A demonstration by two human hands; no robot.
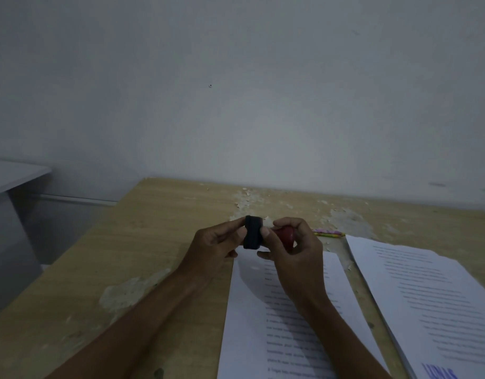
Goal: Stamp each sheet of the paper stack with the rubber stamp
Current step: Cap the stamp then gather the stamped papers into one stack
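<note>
Both hands hold the rubber stamp above the desk. My right hand (293,250) grips its red handle (286,236). My left hand (216,244) pinches the stamp's black base (252,232) with thumb and fingers. Below my right arm lies a printed sheet (249,324) on the wooden desk (153,242). A paper stack (433,296) sits to the right, its top sheet showing a blue stamp mark (438,372) at the lower edge.
A pink and yellow pen-like object (328,232) lies beyond the papers. The desk's surface is chipped with white flakes (246,199) near the wall. A grey table (11,176) stands at the far left.
</note>
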